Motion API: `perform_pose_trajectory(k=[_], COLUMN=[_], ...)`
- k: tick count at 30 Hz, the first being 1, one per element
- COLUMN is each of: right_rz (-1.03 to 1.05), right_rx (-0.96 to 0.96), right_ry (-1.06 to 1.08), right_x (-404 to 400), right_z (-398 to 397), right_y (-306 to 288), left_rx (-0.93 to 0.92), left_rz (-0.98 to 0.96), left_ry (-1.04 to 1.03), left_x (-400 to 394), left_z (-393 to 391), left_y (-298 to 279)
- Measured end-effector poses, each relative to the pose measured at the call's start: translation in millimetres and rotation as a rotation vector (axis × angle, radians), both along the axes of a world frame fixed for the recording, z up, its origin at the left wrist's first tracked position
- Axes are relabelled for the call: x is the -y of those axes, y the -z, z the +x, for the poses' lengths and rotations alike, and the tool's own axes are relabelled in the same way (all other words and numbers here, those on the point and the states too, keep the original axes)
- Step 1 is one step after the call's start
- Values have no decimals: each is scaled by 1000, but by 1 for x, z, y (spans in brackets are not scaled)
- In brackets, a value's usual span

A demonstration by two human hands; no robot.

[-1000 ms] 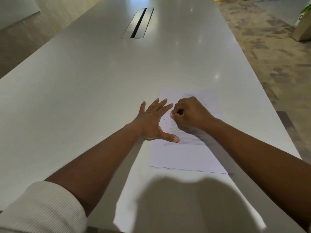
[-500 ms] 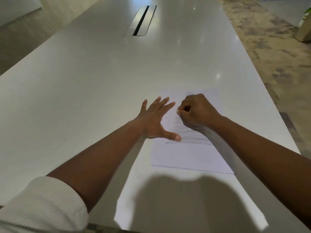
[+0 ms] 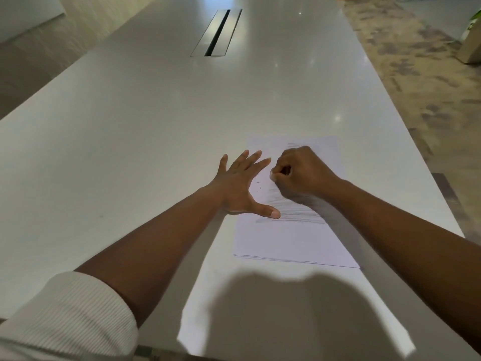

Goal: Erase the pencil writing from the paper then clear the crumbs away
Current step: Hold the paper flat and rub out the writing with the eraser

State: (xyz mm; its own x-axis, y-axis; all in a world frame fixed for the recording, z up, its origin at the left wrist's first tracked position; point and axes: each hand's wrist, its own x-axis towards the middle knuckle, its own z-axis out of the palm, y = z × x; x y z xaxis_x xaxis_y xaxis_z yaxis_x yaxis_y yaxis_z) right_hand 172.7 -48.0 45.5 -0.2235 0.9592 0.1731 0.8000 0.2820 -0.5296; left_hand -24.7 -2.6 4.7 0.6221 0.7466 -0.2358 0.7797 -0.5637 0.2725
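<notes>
A white sheet of paper [image 3: 294, 241] lies on the white table [image 3: 130, 142] near its right edge. Grey pencil strokes [image 3: 294, 212] run across the middle of the sheet, with a few dark crumbs [image 3: 258, 185] above them. My left hand [image 3: 240, 183] lies flat on the paper's left edge, fingers spread and thumb stretched out onto the strokes. My right hand [image 3: 299, 173] sits curled on the sheet just right of the left fingertips, its fingertips pinching something small and pale, most likely an eraser, that is almost wholly hidden.
A metal cable slot [image 3: 217, 32] is set into the table far ahead. The table's right edge runs close beside the paper, with patterned carpet [image 3: 429, 82] beyond it. My shadow falls on the near table edge.
My right hand has shifted a little left and back across the sheet in small strokes. My left hand stays pressed flat in the same place.
</notes>
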Motion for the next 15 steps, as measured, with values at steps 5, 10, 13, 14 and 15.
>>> perform_pose_trajectory(k=[5, 10, 13, 14, 15], right_rz=[7, -175, -130, -78, -30], right_rx=[5, -42, -45, -36, -19], right_ry=[-9, -213, -141, -80, -14], right_x=[0, 27, 20, 14, 6], right_z=[0, -5, -1, 2, 5], right_y=[-1, -3, -2, -1, -2], left_rx=[0, -6, -8, -6, -3], left_rz=[-3, 0, 0, -5, -9], left_ry=[0, 4, 7, 5, 3], left_x=[0, 0, 0, 0, 1], left_z=[1, 0, 0, 0, 0], left_y=[-2, -2, -3, -4, -3])
